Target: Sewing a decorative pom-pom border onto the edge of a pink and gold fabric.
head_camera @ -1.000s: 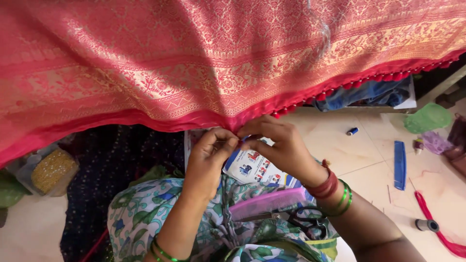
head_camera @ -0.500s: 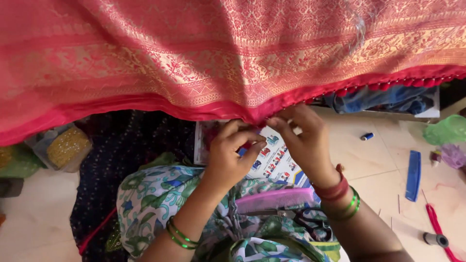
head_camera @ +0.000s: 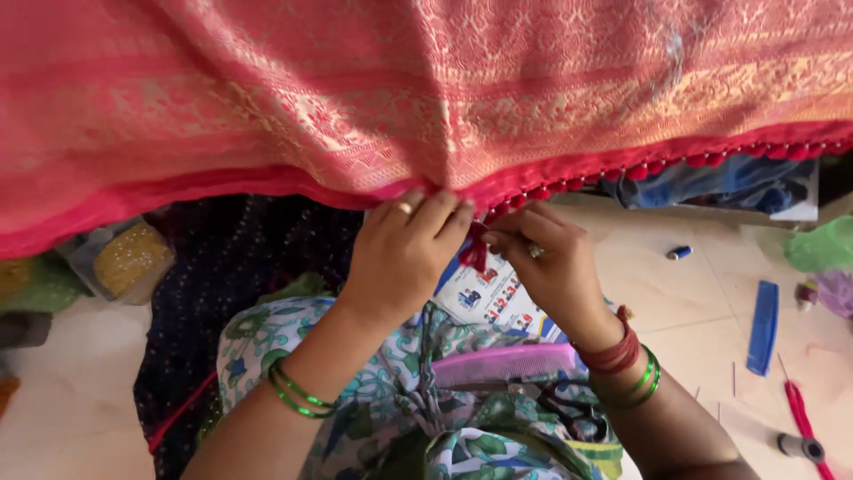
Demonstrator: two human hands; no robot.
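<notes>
Pinching the red tasselled hem (head_camera: 533,191) of a pink-and-gold brocade cloth (head_camera: 355,89), the left hand (head_camera: 404,253) and right hand (head_camera: 546,262) meet fingertip to fingertip — a red tassel (head_camera: 475,253) between them. At 6 o'clock lies a pink comb (head_camera: 502,363); at 3 o'clock, a blue comb (head_camera: 762,327) on the floor (head_camera: 666,293).

Floor: pale cream smooth tile (head_camera: 657,284), evenly lit by soft diffuse light, no hard shadows. Lying on it at right: a flat blue plastic comb (head_camera: 763,327), a small blue thread spool (head_camera: 680,252), and a red-handled tool (head_camera: 802,418) near the lower right corner. Crumpled green plastic bag (head_camera: 822,244) at right edge. Blue cloth heap (head_camera: 720,182) further back. At left: clear bag with yellow beaded contents (head_camera: 131,258); dark navy dotted fabric (head_camera: 258,249) spread beside it. No walls or windows visible.
</notes>
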